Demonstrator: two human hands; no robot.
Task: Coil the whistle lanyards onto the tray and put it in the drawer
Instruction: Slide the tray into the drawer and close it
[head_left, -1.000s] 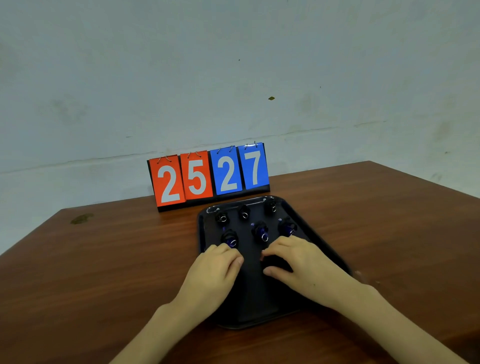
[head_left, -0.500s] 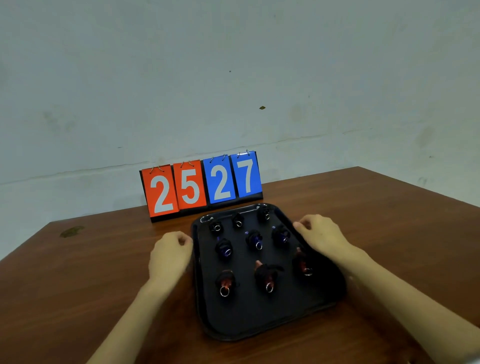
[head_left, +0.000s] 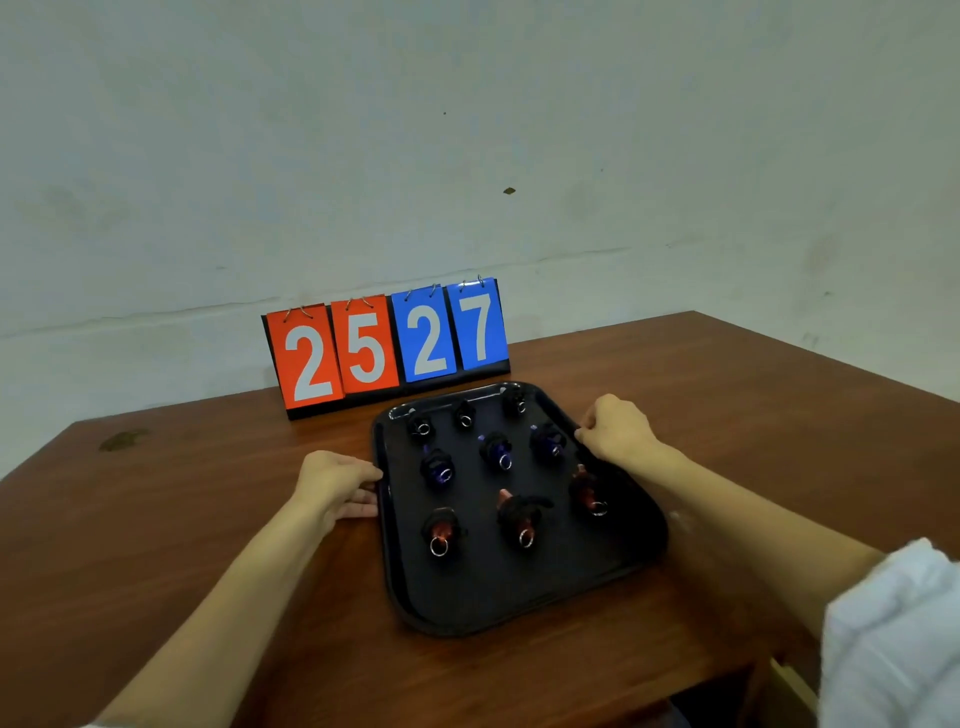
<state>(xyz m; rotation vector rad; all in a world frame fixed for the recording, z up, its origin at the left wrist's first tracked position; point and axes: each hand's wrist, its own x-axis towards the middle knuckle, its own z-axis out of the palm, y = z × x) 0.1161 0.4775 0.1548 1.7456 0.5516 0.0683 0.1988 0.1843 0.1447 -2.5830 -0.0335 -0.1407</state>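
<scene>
The wall (head_left: 467, 130) fills the upper half of what I see, pale and stained. Below it the brown table (head_left: 182, 519) runs off the left and right edges, and its near right corner gives way to something pale underneath that I cannot make out.

The black tray (head_left: 519, 597) lies flat on the table in front of me. Its long axis runs away from me, and the far short end points at the scoreboard (head_left: 387, 345) and nearly touches its base. The scoreboard reads 25 in orange and 27 in blue.

My white sleeve (head_left: 893, 639) is blurred and cut off at the lower right corner.

My left hand (head_left: 337, 486) is at the tray's left rim, pinching it with the thumb over the top and the fingers reaching in lower. The fingertips vanish against the dark edge. My right hand (head_left: 615, 428) is curled, with its fingertips clamped on the right rim further back, and the thumb is hidden behind the hand.

Nine whistles (head_left: 497, 451) sit on the tray in three rows of three: black at the back, blue in the middle, reddish nearest me. Each lies roughly along the tray's long axis, with the metal ring toward me and the mouthpiece away (plainest on the front row). The dark lanyards (head_left: 524, 506) are wound round the whistles, and against the black tray I can hardly separate the coils. The back row is too small and dark to read beyond its rings.
</scene>
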